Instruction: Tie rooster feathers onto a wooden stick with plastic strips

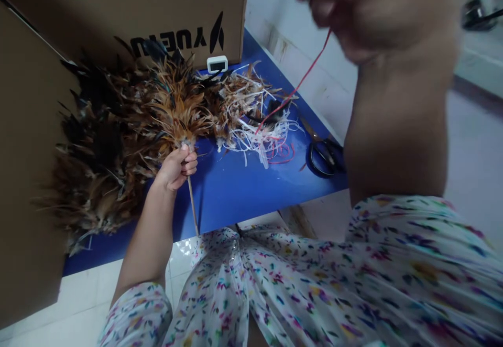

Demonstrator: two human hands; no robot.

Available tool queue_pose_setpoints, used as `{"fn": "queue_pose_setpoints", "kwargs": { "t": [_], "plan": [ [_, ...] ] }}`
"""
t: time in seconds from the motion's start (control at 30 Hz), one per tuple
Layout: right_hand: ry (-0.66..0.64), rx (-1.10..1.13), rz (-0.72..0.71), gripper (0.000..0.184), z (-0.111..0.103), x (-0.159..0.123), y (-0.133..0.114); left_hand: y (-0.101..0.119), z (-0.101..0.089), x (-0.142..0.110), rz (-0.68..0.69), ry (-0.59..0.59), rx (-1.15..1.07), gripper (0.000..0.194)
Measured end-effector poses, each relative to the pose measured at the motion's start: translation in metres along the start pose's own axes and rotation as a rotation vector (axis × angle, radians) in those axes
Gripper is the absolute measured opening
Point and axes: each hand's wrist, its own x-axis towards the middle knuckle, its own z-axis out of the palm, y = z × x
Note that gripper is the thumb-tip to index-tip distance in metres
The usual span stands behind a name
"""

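My left hand point(178, 167) is wrapped round the thin wooden stick point(192, 203) of a feather duster point(181, 111), just below its brown and orange feathers. The stick's lower end points toward my body. High at the upper right, my right hand point(353, 11) is closed, blurred and near the camera, with a red string point(308, 72) running down from it. The string reaches the pile of white strips and loose feathers, where more of it lies in loops. What else the right fingers grip is hard to make out.
A large feather heap point(106, 142) covers the left of the blue table point(236, 195). Scissors with black handles point(324, 155) lie at the right edge. White plastic strips point(259, 142) sit mid-table. A small white digital device point(217, 64) stands before a cardboard box point(157, 6).
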Motion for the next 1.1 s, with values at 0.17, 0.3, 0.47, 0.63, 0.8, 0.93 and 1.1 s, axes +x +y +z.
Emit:
{"fn": "queue_pose_setpoints", "kwargs": {
  "t": [0.17,0.3,0.47,0.63,0.8,0.93,1.1],
  "plan": [
    [-0.341,-0.360,-0.183,0.011,0.012,-0.049,0.044,0.000,0.002,-0.002,0.025,0.019,0.027,0.037],
    [-0.464,-0.466,-0.009,0.014,-0.001,-0.070,0.093,0.001,0.004,-0.003,0.018,0.010,0.032,0.035],
    [-0.600,-0.556,-0.086,0.008,-0.003,-0.127,0.146,0.000,0.002,-0.002,0.027,-0.010,0.055,0.033],
    [-0.566,-0.721,-0.218,0.020,-0.024,-0.162,0.172,-0.002,-0.001,0.001,0.015,-0.039,0.072,0.031],
    [-0.140,-1.168,0.111,0.025,-0.061,-0.155,0.177,-0.003,0.001,0.002,0.005,-0.024,0.087,0.032],
    [-0.144,-1.389,0.329,0.031,-0.066,-0.141,0.178,-0.002,0.002,0.001,0.000,-0.031,0.093,0.033],
    [-0.243,-1.484,0.416,0.035,-0.053,-0.131,0.178,-0.001,0.000,0.002,-0.004,-0.016,0.089,0.029]
  ]
}}
